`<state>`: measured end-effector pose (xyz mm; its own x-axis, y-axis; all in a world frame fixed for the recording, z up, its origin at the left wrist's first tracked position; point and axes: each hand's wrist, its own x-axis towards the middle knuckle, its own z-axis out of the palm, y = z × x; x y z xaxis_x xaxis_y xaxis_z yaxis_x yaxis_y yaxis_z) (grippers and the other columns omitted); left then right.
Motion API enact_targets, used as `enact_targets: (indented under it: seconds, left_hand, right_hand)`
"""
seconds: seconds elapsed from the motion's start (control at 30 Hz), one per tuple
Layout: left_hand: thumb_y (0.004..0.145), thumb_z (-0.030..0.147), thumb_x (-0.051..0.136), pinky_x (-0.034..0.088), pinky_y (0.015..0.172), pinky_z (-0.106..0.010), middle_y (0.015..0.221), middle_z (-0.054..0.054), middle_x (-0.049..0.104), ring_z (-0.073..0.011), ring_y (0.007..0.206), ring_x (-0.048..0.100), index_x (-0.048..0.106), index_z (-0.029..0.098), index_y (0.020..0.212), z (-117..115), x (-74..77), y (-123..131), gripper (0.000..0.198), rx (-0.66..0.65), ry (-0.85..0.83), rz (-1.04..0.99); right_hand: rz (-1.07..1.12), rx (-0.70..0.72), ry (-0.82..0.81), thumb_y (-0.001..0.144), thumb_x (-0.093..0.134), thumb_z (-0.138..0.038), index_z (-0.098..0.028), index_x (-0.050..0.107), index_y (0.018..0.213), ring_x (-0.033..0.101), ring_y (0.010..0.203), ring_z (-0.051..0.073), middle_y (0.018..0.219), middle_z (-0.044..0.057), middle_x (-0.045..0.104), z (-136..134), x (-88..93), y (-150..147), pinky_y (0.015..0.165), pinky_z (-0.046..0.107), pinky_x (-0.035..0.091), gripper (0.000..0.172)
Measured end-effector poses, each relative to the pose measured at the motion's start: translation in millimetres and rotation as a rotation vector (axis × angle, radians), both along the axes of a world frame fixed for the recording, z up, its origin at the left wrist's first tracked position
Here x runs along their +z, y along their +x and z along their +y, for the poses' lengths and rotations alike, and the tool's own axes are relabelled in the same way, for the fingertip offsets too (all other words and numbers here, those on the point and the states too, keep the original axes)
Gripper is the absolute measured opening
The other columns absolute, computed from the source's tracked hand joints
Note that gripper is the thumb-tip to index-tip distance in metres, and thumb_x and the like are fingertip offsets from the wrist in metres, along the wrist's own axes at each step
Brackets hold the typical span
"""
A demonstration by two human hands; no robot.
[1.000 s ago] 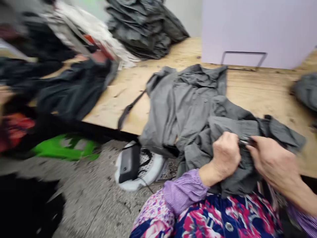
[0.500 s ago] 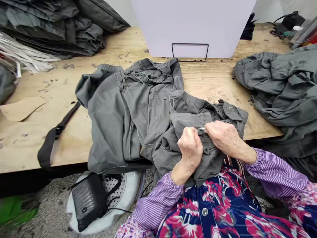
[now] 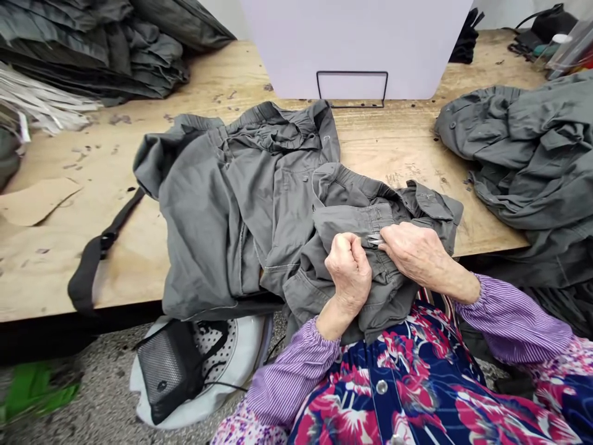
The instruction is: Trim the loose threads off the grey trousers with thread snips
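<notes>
Grey trousers [image 3: 204,228] lie bunched over the table's front edge, with the waistband part pulled toward me. My left hand [image 3: 349,272] is closed in a fist, pinching the grey cloth near a seam. Just right of it, my right hand [image 3: 417,250] is wrapped round thread snips [image 3: 374,239]. Only the pointed metal blades show, slightly apart and directed at my left hand, close above the cloth. The snips' handles are hidden inside my right fingers.
Grey garments are heaped on the right [image 3: 519,154] and stacked at the back left [image 3: 92,49]. White strips [image 3: 50,99] lie at the left, near a black buckled strap [image 3: 104,244]. A white board [image 3: 356,37] stands at the back. Below the table sits a black mesh bag [image 3: 169,371].
The snips' blades have parted and more of them shows. My left hand has shifted slightly left, away from the blade tips. The whole view has moved a little.
</notes>
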<state>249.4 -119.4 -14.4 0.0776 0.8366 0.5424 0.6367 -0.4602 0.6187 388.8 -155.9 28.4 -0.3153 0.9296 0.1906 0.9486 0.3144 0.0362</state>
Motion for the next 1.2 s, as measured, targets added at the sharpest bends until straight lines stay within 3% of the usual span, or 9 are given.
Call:
enact_targets:
  seconds: [0.1, 0.17, 0.3, 0.4, 0.5, 0.67, 0.8, 1.03, 1.2]
  left_hand:
    - [0.088, 0.02, 0.038, 0.039, 0.06, -0.025, 0.069, -0.002, 0.054, -0.0134, 0.064, 0.054, 0.046, 0.019, 0.074, -1.7, -0.2, -1.0, 0.017, -0.001, 0.003, -0.004]
    - [0.088, 0.019, 0.039, 0.039, 0.06, -0.024, 0.068, -0.001, 0.054, -0.0128, 0.062, 0.052, 0.046, 0.019, 0.073, -1.1, 3.9, -2.8, 0.016, -0.015, 0.004, -0.017]
    - [0.087, 0.017, 0.04, 0.042, 0.067, -0.025, 0.072, -0.003, 0.055, -0.0142, 0.069, 0.053, 0.049, 0.018, 0.075, 17.4, 24.9, -5.3, 0.015, -0.1, 0.038, 0.009]
    - [0.084, 0.018, 0.043, 0.041, 0.081, -0.032, 0.091, -0.008, 0.06, -0.0201, 0.09, 0.053, 0.055, 0.016, 0.089, 50.5, 43.6, -3.1, 0.013, -0.183, -0.013, 0.164]
    - [0.083, 0.028, 0.05, 0.041, 0.082, -0.034, 0.09, -0.007, 0.062, -0.0221, 0.091, 0.054, 0.059, 0.016, 0.095, 86.3, 58.2, -1.3, 0.02, -0.361, -0.285, 0.265]
    - [0.072, 0.031, 0.061, 0.038, 0.056, -0.02, 0.066, 0.0, 0.059, -0.0109, 0.059, 0.051, 0.063, 0.015, 0.071, 100.6, 81.4, -7.2, 0.016, -0.824, -0.815, -0.046]
    - [0.064, 0.025, 0.067, 0.036, 0.049, -0.017, 0.058, 0.003, 0.053, -0.0055, 0.048, 0.045, 0.054, 0.015, 0.064, 75.8, 92.0, -6.2, 0.017, -0.803, -1.116, -0.528]
    - [0.061, 0.018, 0.066, 0.039, 0.049, -0.015, 0.056, 0.004, 0.054, -0.005, 0.048, 0.047, 0.049, 0.014, 0.064, 45.7, 87.5, 7.5, 0.018, -0.496, -1.01, -0.745]
    - [0.061, 0.012, 0.064, 0.038, 0.049, -0.014, 0.057, 0.007, 0.053, -0.0037, 0.047, 0.046, 0.048, 0.016, 0.082, 32.8, 84.7, 10.3, 0.026, -0.509, -0.856, -0.777]
  right_hand:
    - [0.08, 0.003, 0.0, 0.094, 0.034, -0.027, -0.018, 0.051, 0.079, 0.048, 0.065, 0.016, 0.07, 0.004, 0.056, 5.1, -8.4, 3.7, 0.057, 0.028, 0.025, 0.025]
    - [0.221, -0.123, 0.057, 0.093, 0.037, -0.029, -0.016, 0.053, 0.083, 0.051, 0.07, 0.016, 0.074, 0.005, 0.059, 7.2, -15.3, 9.8, 0.06, 0.027, 0.029, 0.023]
    - [0.786, -0.391, -0.059, 0.083, 0.054, -0.043, -0.015, 0.053, 0.092, 0.051, 0.064, 0.014, 0.073, 0.002, 0.056, 12.3, -29.5, 19.4, 0.06, 0.025, 0.034, 0.029]
    - [1.302, -0.283, -0.322, 0.074, 0.061, -0.048, -0.017, 0.05, 0.077, 0.043, 0.056, 0.01, 0.063, -0.004, 0.046, 16.9, -32.2, 16.3, 0.054, 0.023, 0.034, 0.033]
    - [1.53, -0.18, -0.369, 0.072, 0.063, -0.043, -0.017, 0.044, 0.066, 0.039, 0.057, 0.008, 0.062, -0.005, 0.041, 18.6, -21.4, 12.1, 0.055, 0.022, 0.034, 0.033]
    - [1.427, -0.095, -0.282, 0.071, 0.063, -0.031, -0.017, 0.046, 0.063, 0.037, 0.059, 0.008, 0.061, -0.004, 0.041, 19.8, 0.3, 25.6, 0.055, 0.021, 0.032, 0.023]
    - [1.381, -0.166, -0.14, 0.073, 0.058, -0.025, -0.017, 0.05, 0.066, 0.042, 0.06, 0.009, 0.062, -0.003, 0.046, 27.5, -6.3, 35.2, 0.056, 0.022, 0.034, 0.014]
    - [0.93, -0.268, 0.392, 0.078, 0.058, -0.023, -0.018, 0.054, 0.071, 0.042, 0.054, 0.009, 0.063, -0.002, 0.049, 12.9, 0.6, 13.2, 0.053, 0.023, 0.035, 0.01]
    - [0.767, -0.137, 0.41, 0.081, 0.056, -0.022, -0.017, 0.056, 0.078, 0.048, 0.055, 0.01, 0.063, 0.0, 0.053, 7.4, 9.3, -2.9, 0.054, 0.023, 0.037, 0.006]
